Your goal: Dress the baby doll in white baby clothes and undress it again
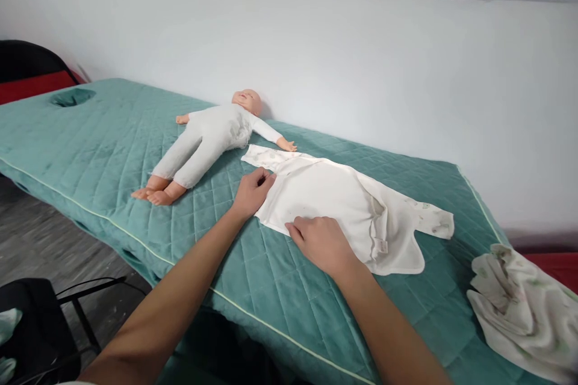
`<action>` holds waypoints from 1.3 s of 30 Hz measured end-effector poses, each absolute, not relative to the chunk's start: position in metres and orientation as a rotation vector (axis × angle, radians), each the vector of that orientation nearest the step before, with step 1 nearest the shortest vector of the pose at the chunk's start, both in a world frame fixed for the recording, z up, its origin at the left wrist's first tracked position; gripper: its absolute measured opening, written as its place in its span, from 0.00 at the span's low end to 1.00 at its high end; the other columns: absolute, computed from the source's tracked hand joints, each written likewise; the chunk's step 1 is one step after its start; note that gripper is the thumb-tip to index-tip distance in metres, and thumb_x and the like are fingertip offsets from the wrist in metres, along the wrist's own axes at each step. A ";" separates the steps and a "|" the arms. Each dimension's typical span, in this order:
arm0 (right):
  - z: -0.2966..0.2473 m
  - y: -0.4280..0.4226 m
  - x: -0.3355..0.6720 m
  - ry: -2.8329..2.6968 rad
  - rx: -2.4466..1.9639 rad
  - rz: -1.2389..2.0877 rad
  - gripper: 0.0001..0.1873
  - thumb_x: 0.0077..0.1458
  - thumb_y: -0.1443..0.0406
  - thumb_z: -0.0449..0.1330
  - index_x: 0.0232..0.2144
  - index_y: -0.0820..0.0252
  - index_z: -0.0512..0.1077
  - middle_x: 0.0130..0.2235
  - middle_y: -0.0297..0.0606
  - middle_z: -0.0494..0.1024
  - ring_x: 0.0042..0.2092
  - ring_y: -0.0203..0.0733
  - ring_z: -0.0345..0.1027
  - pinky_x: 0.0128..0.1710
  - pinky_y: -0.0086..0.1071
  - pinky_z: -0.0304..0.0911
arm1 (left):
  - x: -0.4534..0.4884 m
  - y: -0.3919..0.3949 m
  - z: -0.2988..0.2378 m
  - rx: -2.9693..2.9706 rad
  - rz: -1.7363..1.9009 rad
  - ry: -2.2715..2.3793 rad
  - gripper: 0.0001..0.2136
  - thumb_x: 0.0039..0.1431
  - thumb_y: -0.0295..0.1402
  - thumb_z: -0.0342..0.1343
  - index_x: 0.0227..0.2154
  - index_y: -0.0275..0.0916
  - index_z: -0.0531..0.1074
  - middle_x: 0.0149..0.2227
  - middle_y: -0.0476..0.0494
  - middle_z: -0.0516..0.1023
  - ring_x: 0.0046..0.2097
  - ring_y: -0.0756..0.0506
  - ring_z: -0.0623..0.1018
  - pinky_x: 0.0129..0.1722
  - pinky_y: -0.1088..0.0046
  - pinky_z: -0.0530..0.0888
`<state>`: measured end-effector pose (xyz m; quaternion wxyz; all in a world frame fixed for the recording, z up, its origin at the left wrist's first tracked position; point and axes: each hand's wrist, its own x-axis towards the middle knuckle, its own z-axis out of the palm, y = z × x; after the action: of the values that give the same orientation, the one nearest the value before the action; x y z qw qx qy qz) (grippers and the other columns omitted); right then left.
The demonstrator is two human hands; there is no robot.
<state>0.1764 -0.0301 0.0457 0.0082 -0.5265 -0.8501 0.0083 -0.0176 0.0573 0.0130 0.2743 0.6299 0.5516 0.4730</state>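
Note:
A white baby shirt (325, 192) lies spread open on the green quilted cover, its printed sleeves stretched out to both sides. At the shirt's left edge, my left hand (255, 192) is closed, with thumb and fingers pinching the cloth. My right hand (323, 243) is curled closed on the near edge of the shirt, its fingertips partly hidden against the fabric. A baby doll (217, 126) with a white cloth body lies on its back beyond my left hand. One of its hands rests close to the shirt's left sleeve.
The green quilted cover (112, 138) drapes over a long bed along a white wall (289, 54). A crumpled printed cloth (524, 307) lies at the right end. On the floor at the lower left stands a black chair (34, 325); another chair (31, 63) shows at the far left.

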 end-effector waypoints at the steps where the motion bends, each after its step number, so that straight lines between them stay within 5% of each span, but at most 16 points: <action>1: 0.045 -0.030 0.177 -2.654 -1.638 0.036 0.23 0.70 0.55 0.47 0.34 0.57 0.77 0.31 0.40 0.83 0.32 0.46 0.77 0.28 0.35 0.45 | -0.018 0.057 0.013 1.691 1.272 1.484 0.14 0.60 0.41 0.55 0.23 0.40 0.65 0.21 0.54 0.64 0.27 0.51 0.64 0.30 0.72 0.60; 11: 0.040 -0.027 0.183 -2.381 -1.563 0.185 0.22 0.70 0.56 0.49 0.28 0.56 0.73 0.28 0.35 0.80 0.30 0.40 0.72 0.30 0.33 0.51 | -0.017 0.054 0.017 1.672 1.273 1.476 0.14 0.60 0.42 0.55 0.23 0.40 0.65 0.21 0.54 0.64 0.27 0.50 0.64 0.29 0.72 0.60; 15: 0.036 -0.019 0.190 -2.128 -1.508 0.135 0.17 0.69 0.60 0.48 0.41 0.59 0.75 0.43 0.42 0.81 0.46 0.45 0.73 0.46 0.34 0.63 | -0.018 0.056 0.014 1.657 1.273 1.483 0.14 0.59 0.42 0.56 0.23 0.40 0.65 0.21 0.54 0.64 0.28 0.50 0.64 0.30 0.72 0.60; 19: 0.022 -0.008 0.199 -2.163 -1.630 0.101 0.29 0.69 0.56 0.48 0.62 0.72 0.64 0.66 0.56 0.64 0.67 0.55 0.55 0.66 0.45 0.52 | -0.019 0.058 0.012 1.627 1.286 1.486 0.15 0.60 0.43 0.55 0.23 0.40 0.65 0.22 0.54 0.64 0.28 0.50 0.64 0.30 0.72 0.60; 25: 0.010 -0.003 0.198 -2.287 -1.917 0.103 0.38 0.70 0.50 0.39 0.70 0.73 0.51 0.73 0.54 0.48 0.74 0.53 0.38 0.70 0.52 0.39 | -0.019 0.060 0.011 1.624 1.300 1.491 0.15 0.60 0.43 0.55 0.23 0.40 0.65 0.22 0.54 0.64 0.28 0.50 0.65 0.30 0.72 0.61; 39: 0.014 0.016 0.228 -1.996 -2.259 0.109 0.41 0.69 0.49 0.40 0.69 0.78 0.52 0.72 0.58 0.48 0.74 0.54 0.40 0.70 0.47 0.41 | -0.023 0.060 0.007 1.544 1.386 1.463 0.15 0.61 0.44 0.54 0.24 0.40 0.64 0.24 0.54 0.63 0.29 0.50 0.64 0.31 0.72 0.61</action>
<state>0.2277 0.0164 0.0145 0.0627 -0.7474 -0.6605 0.0360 -0.0233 0.0605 0.0070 0.2970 0.5806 0.5505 0.5212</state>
